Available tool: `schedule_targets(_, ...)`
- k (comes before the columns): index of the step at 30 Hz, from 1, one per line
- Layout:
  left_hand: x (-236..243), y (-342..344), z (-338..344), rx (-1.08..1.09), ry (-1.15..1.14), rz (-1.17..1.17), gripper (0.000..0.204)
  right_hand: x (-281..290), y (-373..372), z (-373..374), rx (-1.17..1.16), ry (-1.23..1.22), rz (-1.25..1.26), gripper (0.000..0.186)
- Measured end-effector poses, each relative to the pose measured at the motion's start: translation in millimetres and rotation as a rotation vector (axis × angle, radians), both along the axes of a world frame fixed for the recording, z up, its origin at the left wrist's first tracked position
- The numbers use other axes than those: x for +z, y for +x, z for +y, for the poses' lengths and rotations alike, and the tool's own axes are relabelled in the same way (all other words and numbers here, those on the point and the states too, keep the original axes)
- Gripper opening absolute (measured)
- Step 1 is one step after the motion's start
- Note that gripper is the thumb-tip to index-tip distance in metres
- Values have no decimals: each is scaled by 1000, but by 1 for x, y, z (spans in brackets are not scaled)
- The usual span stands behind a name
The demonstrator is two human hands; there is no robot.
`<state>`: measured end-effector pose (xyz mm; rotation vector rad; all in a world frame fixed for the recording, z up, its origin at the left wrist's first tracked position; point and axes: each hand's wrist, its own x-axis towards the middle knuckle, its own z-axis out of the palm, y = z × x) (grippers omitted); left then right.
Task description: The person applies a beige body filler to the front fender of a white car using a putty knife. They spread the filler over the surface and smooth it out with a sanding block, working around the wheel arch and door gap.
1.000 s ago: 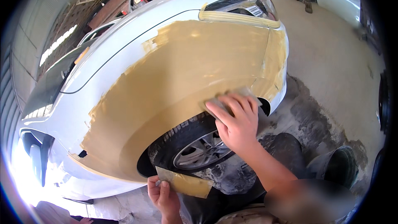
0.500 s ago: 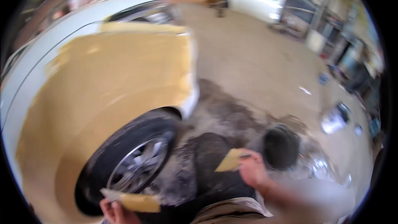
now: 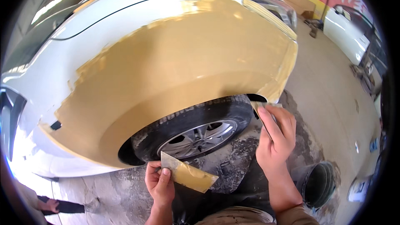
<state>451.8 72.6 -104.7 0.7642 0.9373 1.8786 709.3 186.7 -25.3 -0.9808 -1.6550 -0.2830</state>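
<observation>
In front of me is a white car's front fender [image 3: 179, 66], broadly coated with tan-yellow body filler down to the wheel arch. My left hand [image 3: 159, 185] pinches a flat grey plate [image 3: 168, 163] by its edge, low in front of the wheel. A thick layer of yellow filler [image 3: 193, 178] lies on that plate. My right hand [image 3: 278, 139] grips a thin filler spreader [image 3: 256, 106], raised to the front end of the wheel arch. Fingers partly hide the spreader, and I cannot tell whether its blade touches the panel.
The black tyre [image 3: 146, 141] sits under the arch. A dark bucket [image 3: 318, 185] stands on the floor right of my right forearm, with a white tub [image 3: 360, 188] beyond. A loose white door panel [image 3: 343, 35] leans far right. Another person's hand [image 3: 49, 205] shows at lower left.
My view has turned, so the fender and wheel sit further right. My right hand has risen with the spreader from near the bucket to the wheel arch. The left still holds the plate.
</observation>
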Motion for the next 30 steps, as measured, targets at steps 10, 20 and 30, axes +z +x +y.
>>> schedule_targets(10, 13, 3, -32, 97, -27, 26, 20, 35, -49, 32, 13, 34, -5, 50)
schedule_targets(20, 2, -1, -36, 86, -70, -25, 19, 30, -59, 4, 127, -30, -116, 45)
schedule_targets(30, -11, -6, -40, -19, -25, 45, 17, 39, -93, 1, 144, 77, -266, 46)
